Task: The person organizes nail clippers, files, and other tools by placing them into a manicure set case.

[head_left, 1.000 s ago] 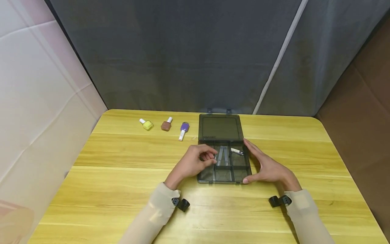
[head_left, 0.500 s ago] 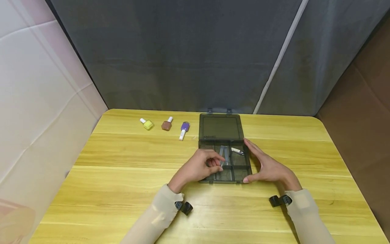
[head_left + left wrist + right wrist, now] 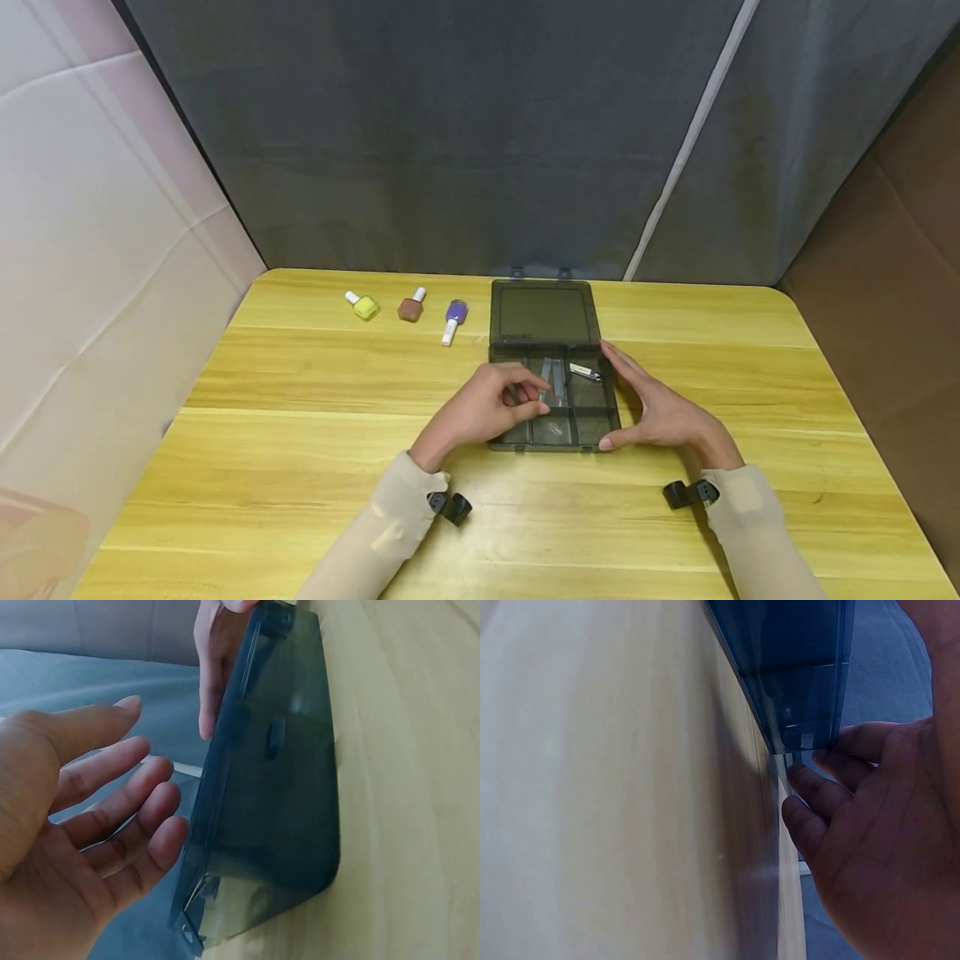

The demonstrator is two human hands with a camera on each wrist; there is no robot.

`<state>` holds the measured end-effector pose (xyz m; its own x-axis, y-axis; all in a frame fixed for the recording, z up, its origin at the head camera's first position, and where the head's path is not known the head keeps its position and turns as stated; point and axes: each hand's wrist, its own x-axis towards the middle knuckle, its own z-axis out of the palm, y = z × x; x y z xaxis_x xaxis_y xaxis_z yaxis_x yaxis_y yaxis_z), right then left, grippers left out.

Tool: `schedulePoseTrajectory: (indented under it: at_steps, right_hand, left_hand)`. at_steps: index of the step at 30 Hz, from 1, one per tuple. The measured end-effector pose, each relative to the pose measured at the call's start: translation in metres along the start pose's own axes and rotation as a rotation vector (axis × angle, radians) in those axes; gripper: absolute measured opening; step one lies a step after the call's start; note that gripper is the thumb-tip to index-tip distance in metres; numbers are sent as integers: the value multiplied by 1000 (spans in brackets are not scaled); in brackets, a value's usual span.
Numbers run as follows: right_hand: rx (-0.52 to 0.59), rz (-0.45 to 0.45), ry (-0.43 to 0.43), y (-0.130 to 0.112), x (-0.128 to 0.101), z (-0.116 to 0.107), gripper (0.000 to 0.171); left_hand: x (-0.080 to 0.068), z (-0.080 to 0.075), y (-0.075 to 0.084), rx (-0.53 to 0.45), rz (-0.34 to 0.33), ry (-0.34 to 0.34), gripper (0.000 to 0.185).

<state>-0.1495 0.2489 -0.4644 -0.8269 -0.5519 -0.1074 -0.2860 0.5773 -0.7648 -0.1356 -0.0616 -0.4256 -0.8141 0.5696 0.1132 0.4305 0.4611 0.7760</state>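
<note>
Left of the open organizer box (image 3: 553, 400), three nail polish bottles (image 3: 409, 308) lie apart. The left hand (image 3: 480, 410) hovers over its left compartments, fingers loosely spread, gripping nothing. The right hand (image 3: 660, 412) braces its right wall, fingers straight. A nudge could slide the box.

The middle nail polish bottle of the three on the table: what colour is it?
Brown, with a white cap: the middle nail polish bottle shows best in the head view.
</note>
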Motion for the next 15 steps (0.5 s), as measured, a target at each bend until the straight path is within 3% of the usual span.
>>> schedulePoseTrajectory:
  at_steps: [8,15]
  right_hand:
    - [-14,-4,5,0,-1,-1,141]
    - [-12,-2,-2,1,-2,-1,141]
  left_hand:
    - [-1,-12,-7,-6,-27,93,34]
    - [-1,-20,-23,-28,-43,175,43]
